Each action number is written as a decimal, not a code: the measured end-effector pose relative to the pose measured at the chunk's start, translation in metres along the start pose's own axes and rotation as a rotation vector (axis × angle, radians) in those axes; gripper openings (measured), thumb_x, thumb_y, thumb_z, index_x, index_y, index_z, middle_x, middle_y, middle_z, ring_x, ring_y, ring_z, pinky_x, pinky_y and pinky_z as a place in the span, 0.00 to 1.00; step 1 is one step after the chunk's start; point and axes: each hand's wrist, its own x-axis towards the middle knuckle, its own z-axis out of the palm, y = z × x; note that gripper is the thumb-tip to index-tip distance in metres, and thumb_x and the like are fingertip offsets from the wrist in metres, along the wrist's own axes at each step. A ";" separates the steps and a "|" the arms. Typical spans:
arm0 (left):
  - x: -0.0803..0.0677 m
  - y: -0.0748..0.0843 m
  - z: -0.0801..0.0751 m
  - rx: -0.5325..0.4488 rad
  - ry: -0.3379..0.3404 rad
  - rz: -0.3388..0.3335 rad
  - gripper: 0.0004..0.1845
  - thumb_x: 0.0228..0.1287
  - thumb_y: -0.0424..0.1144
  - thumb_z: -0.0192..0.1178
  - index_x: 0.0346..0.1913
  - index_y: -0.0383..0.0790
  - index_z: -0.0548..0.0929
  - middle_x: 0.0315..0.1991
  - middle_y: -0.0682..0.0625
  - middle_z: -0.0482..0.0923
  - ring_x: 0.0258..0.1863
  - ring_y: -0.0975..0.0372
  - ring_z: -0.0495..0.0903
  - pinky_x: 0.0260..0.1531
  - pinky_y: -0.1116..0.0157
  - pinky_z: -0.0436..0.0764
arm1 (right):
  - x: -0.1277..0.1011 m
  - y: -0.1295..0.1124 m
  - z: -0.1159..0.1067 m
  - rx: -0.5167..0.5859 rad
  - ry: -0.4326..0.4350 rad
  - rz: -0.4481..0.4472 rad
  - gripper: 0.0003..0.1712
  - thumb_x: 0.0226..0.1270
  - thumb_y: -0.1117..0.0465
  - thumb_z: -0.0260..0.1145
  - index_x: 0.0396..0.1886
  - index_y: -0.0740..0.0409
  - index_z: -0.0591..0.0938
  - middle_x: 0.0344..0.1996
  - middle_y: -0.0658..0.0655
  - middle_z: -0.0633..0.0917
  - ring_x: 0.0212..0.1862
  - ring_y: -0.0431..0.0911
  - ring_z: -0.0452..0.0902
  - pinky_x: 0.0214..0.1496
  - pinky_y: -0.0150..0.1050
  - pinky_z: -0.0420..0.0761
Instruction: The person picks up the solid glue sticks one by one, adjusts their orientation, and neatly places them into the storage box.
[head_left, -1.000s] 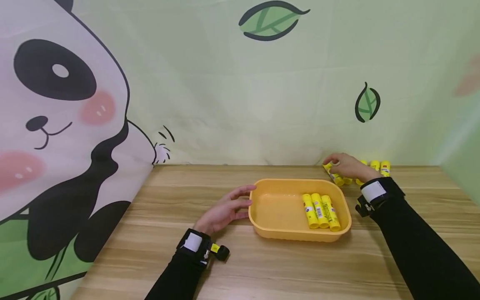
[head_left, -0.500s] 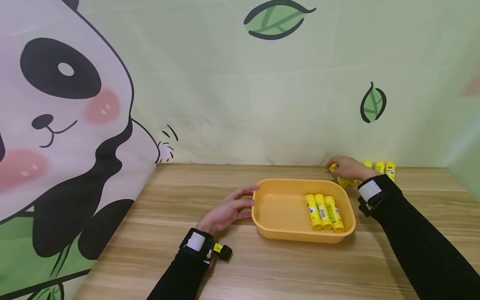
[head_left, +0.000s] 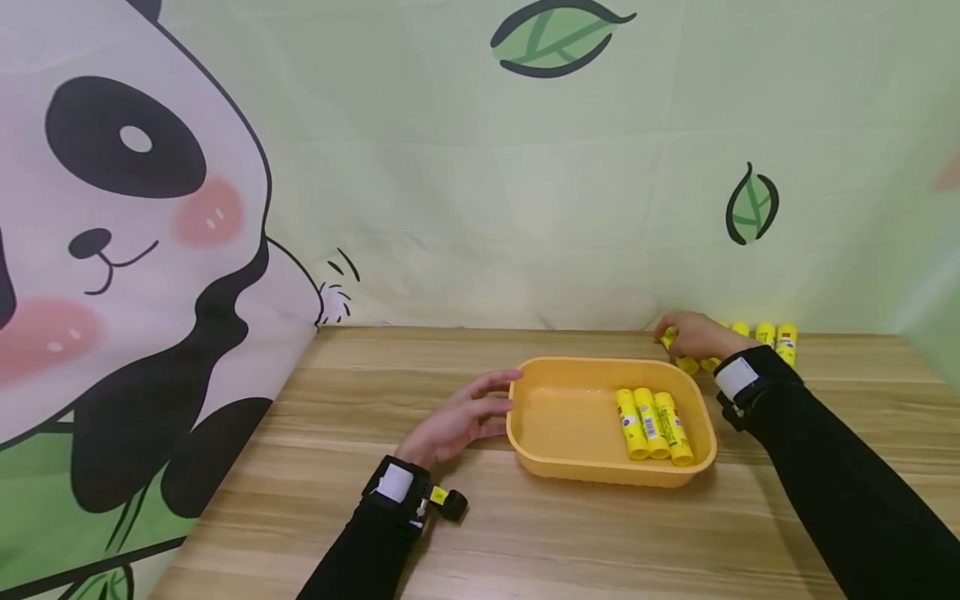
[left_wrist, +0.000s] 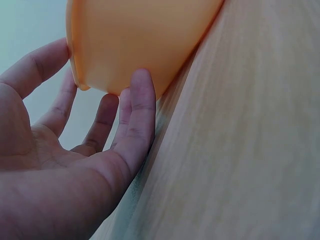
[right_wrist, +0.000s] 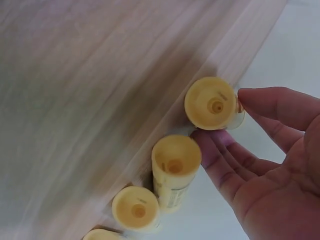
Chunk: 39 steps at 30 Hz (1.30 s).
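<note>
My left hand (head_left: 453, 421) touches the left end of an orange-yellow plastic basin (head_left: 558, 467) with loosely extended fingers. In the left wrist view, fingertips meet the rim and the thumb lies along the basin wall (left_wrist: 115, 45). Three yellow glue sticks (head_left: 651, 425) lie side by side at the basin's right end. At the table's back edge my right hand (head_left: 702, 335) pinches another glue stick (right_wrist: 207, 102) between thumb and fingers, its hollow base facing the right wrist camera. A neighbouring glue stick (right_wrist: 175, 160) lies just beside my fingertips.
Several more glue sticks (head_left: 786, 342) lie in a row along the back of the wooden table (head_left: 585, 542), partly hidden by the right hand. A printed cloth wall (head_left: 450, 208) with a panda and leaves rises directly behind the table.
My right hand stays at the leftmost glue stick of the row, its fingers closing round it. My left hand keeps its place at the basin. The whole view has shifted slightly.
</note>
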 end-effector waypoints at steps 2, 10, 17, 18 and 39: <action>0.000 0.001 0.000 0.004 -0.001 0.000 0.27 0.78 0.33 0.56 0.77 0.43 0.69 0.72 0.41 0.61 0.62 0.53 0.75 0.63 0.54 0.80 | 0.000 -0.001 0.000 -0.004 -0.001 0.000 0.24 0.66 0.76 0.63 0.62 0.75 0.75 0.55 0.75 0.76 0.46 0.61 0.73 0.42 0.41 0.78; 0.001 0.004 0.002 0.012 -0.006 -0.004 0.27 0.78 0.34 0.56 0.76 0.44 0.69 0.72 0.42 0.60 0.63 0.53 0.75 0.63 0.54 0.80 | 0.000 -0.001 0.001 -0.007 0.021 -0.011 0.23 0.66 0.75 0.63 0.61 0.75 0.76 0.56 0.75 0.77 0.46 0.60 0.73 0.40 0.40 0.77; 0.003 0.002 0.002 0.012 -0.005 -0.007 0.27 0.78 0.34 0.57 0.76 0.45 0.70 0.72 0.42 0.61 0.62 0.53 0.75 0.63 0.54 0.80 | 0.000 -0.001 0.004 -0.008 0.041 -0.018 0.23 0.66 0.76 0.63 0.61 0.75 0.77 0.57 0.76 0.76 0.47 0.61 0.72 0.44 0.42 0.78; 0.003 0.002 0.002 0.011 -0.005 -0.007 0.27 0.78 0.34 0.57 0.76 0.45 0.70 0.72 0.42 0.61 0.62 0.53 0.75 0.63 0.54 0.80 | -0.001 -0.002 0.004 -0.009 0.042 -0.018 0.23 0.66 0.76 0.63 0.61 0.75 0.77 0.57 0.76 0.76 0.47 0.61 0.72 0.44 0.42 0.78; -0.001 0.002 0.002 -0.005 0.001 -0.003 0.28 0.78 0.33 0.56 0.77 0.43 0.68 0.72 0.41 0.61 0.61 0.53 0.76 0.61 0.56 0.81 | -0.005 -0.009 0.003 0.031 0.079 -0.011 0.25 0.67 0.76 0.63 0.64 0.74 0.76 0.64 0.77 0.74 0.55 0.64 0.70 0.55 0.51 0.79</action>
